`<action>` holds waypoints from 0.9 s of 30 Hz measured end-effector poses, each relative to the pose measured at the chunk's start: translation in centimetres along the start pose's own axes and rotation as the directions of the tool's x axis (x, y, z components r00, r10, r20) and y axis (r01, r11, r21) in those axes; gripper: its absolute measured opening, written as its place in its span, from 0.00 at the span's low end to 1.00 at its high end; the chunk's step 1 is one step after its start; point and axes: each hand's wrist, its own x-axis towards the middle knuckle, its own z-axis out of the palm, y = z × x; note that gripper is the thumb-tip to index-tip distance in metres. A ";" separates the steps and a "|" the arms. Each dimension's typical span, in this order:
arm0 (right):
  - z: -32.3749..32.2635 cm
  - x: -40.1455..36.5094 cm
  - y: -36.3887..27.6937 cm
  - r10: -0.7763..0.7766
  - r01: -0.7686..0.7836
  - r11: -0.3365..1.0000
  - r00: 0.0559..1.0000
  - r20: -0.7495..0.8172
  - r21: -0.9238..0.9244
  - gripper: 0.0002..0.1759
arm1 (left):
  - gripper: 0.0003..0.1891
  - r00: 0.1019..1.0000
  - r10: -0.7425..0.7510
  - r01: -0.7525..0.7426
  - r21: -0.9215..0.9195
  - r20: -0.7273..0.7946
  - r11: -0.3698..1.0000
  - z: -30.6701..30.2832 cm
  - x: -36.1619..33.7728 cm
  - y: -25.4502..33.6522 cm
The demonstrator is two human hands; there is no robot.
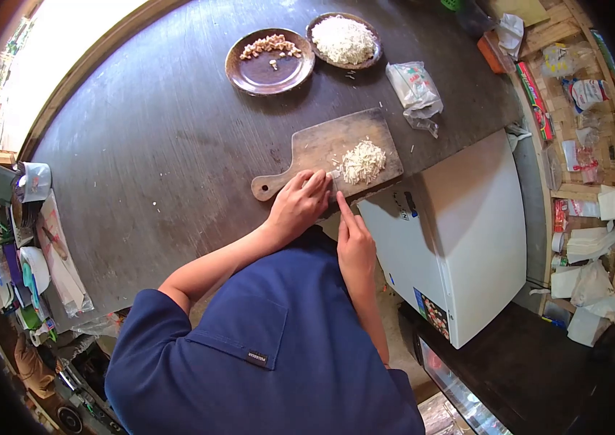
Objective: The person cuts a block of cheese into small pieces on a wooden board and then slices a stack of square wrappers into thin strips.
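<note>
The left hand point(304, 197) rested at the near edge of a wooden cutting board point(311, 148), its fingers bent and bunched together, with a small pale piece point(335, 175) just beside the fingertips; whether they gripped it could not be told. The right hand point(356, 243) was close by, at the board's near edge, its index finger stretched forward and the others curled in. Something thin seemed to lie between the two hands, but it was too hidden to make out, so what the right hand held could not be told.

On the board, just beyond the fingers and toward the end away from the handle, lay a loose heap of pale shreds point(363, 162). The board's holed handle pointed left. Both arms came from a dark blue shirt point(242, 391).

Farther back on the dark counter point(155, 159) stood a brown plate point(267, 81) with chopped brownish bits point(271, 46) along its far side. Near it to the right, a second plate point(355, 66) carried a mound of white shreds point(343, 40). A crumpled plastic packet point(414, 85) lay nearer the right edge. Beyond that edge stood a white appliance point(480, 239), and at far right, bags and papers lined a woven panel point(564, 32).
</note>
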 end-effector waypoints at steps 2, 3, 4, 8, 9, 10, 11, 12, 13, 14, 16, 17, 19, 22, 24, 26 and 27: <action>-0.5 -0.5 -0.2 0.022 -0.022 1.000 0.999 0.025 0.002 0.35 | 0.24 1.000 0.010 -0.010 0.003 0.025 1.000 0.2 -0.2 0.1; -0.7 -0.9 -0.4 0.028 -0.028 1.000 0.999 0.038 -0.003 0.35 | 0.24 1.000 0.006 -0.006 -0.006 0.027 1.000 0.2 -0.2 0.3; -0.9 -1.1 -0.4 0.033 -0.033 0.999 0.998 0.050 -0.008 0.35 | 0.24 1.000 0.005 -0.005 -0.010 0.008 1.000 0.1 0.0 0.3; -0.5 -0.5 -0.6 0.057 -0.057 0.998 0.997 0.060 -0.005 0.34 | 0.23 1.000 -0.015 0.015 -0.011 -0.027 1.000 0.2 -0.1 0.3; -0.2 0.1 -0.4 0.034 -0.035 0.999 0.999 0.032 0.018 0.34 | 0.23 0.999 -0.018 0.017 -0.013 -0.028 1.000 0.1 -0.1 0.3; -0.1 0.3 -0.3 0.011 -0.012 0.999 1.000 0.002 0.039 0.34 | 0.23 1.000 -0.016 0.016 -0.007 -0.015 1.000 -0.1 0.0 0.3; -0.3 0.3 -0.2 0.008 -0.008 0.999 1.000 0.004 0.034 0.34 | 0.23 1.000 -0.017 0.017 0.001 -0.004 1.000 -0.2 0.0 0.3; -0.4 0.3 -0.2 0.009 -0.009 0.999 1.000 0.004 0.051 0.33 | 0.23 1.000 -0.022 0.022 0.003 -0.008 1.000 0.0 -0.1 0.4; -0.4 0.5 -0.4 0.006 -0.006 0.997 1.000 0.006 0.072 0.33 | 0.23 1.000 0.013 -0.014 0.037 0.010 0.999 0.3 -0.3 0.2; -0.5 0.3 -0.6 -0.006 0.005 0.997 1.000 0.011 0.075 0.33 | 0.23 0.999 0.046 -0.048 0.072 0.030 0.996 0.4 -0.5 -0.1; -1.1 -0.5 -0.8 0.051 -0.052 0.999 0.997 0.059 0.011 0.33 | 0.23 0.999 0.039 -0.040 0.063 0.007 0.997 0.2 -0.5 -0.2; -1.1 -0.6 -0.7 0.051 -0.052 0.999 0.997 0.063 0.005 0.33 | 0.23 0.999 0.043 -0.042 0.043 -0.016 0.998 0.3 -0.4 0.0; -0.8 -0.5 -0.3 0.033 -0.035 0.998 0.999 0.041 0.053 0.33 | 0.23 1.000 0.021 -0.021 0.030 -0.014 0.999 0.3 -0.4 0.2; -0.2 0.6 -0.3 0.020 -0.021 0.999 0.999 0.034 0.041 0.34 | 0.22 1.000 0.000 0.000 0.027 -0.021 1.000 -0.2 -0.3 0.3; -0.4 0.6 -0.3 0.005 -0.006 0.999 1.000 0.029 0.047 0.34 | 0.21 0.999 0.005 -0.004 0.031 -0.039 0.999 -0.2 -0.1 0.3; -0.6 0.5 -0.5 -0.019 0.018 0.998 0.999 0.030 0.056 0.34 | 0.21 0.999 -0.015 0.014 -0.018 -0.032 1.000 0.2 -0.5 0.1; -0.7 0.0 -0.6 0.006 -0.007 1.000 0.999 0.053 0.022 0.34 | 0.21 0.999 -0.015 0.014 -0.038 -0.037 0.999 0.3 -0.5 0.0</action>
